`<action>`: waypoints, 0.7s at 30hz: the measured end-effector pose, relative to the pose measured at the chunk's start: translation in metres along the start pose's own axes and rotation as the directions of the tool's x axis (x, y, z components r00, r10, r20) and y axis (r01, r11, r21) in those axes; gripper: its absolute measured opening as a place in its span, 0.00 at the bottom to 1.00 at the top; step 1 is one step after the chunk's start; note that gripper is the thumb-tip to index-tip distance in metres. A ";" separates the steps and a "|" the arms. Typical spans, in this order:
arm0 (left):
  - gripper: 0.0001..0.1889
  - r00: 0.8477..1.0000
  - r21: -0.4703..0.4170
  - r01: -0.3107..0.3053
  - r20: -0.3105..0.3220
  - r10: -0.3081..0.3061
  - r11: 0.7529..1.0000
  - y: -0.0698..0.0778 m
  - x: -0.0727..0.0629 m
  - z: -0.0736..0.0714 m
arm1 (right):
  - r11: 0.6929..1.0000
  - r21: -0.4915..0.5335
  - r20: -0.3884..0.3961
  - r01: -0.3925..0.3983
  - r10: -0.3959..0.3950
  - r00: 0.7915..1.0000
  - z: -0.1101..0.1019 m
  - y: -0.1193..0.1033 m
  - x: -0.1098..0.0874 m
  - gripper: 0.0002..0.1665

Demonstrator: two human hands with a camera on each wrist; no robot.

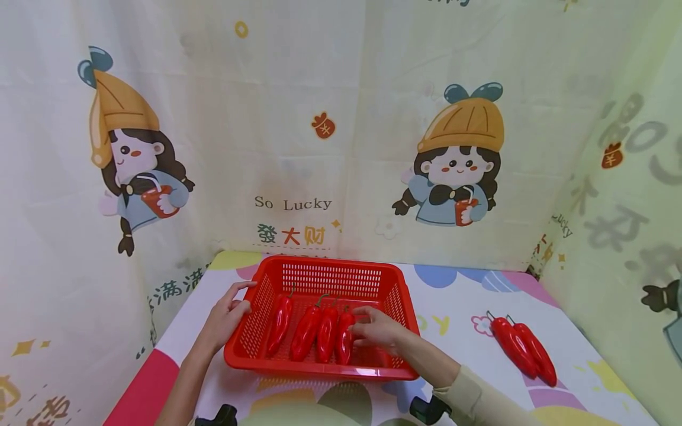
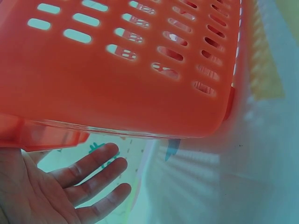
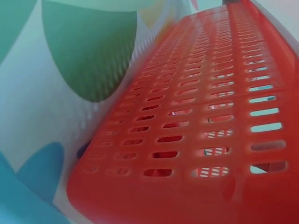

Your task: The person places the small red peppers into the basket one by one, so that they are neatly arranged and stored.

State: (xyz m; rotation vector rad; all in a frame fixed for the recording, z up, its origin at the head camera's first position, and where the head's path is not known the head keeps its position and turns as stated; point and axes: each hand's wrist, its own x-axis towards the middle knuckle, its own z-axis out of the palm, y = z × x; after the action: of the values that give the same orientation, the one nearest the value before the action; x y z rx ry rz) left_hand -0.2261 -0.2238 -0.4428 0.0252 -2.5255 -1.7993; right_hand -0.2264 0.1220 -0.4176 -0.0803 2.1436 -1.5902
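Note:
A red plastic basket (image 1: 319, 370) with slotted walls stands on the table and holds several glossy red chili peppers (image 1: 305, 336) with green stems, lying side by side. My right hand (image 1: 380, 330) reaches over the basket's right side, its slightly bent, spread fingers right at the rightmost pepper (image 1: 344, 340). At the left rim is my left hand (image 1: 226, 316). The left wrist view has this hand (image 2: 60, 191) with several fingers stretched out beside the basket wall (image 2: 117, 93). In the right wrist view the basket's wall (image 3: 187, 126) hides the right hand.
Two more red chili peppers (image 1: 522, 349) lie together on the table to the right of the basket. The tabletop (image 1: 453, 367) has a colourful pattern. Printed cloth (image 1: 362, 160) hangs behind and at both sides.

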 end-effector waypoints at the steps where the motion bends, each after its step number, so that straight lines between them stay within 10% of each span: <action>1: 0.31 1.000 0.000 0.000 -0.001 0.000 1.000 0.000 0.000 0.000 | 1.000 -0.002 -0.005 -0.001 0.001 1.000 0.000 0.000 0.000 0.38; 21: 0.30 1.000 -0.009 -0.014 0.001 0.014 1.000 -0.001 0.003 -0.001 | 0.983 -0.129 -0.206 0.129 -0.154 0.966 -0.014 -0.013 -0.023 0.40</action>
State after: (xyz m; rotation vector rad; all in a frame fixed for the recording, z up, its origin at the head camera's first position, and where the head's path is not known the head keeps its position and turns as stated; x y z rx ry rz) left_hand -0.2290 -0.2248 -0.4435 0.0062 -2.5121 -1.8063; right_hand -0.2143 0.1375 -0.3946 -0.1051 2.4460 -1.6174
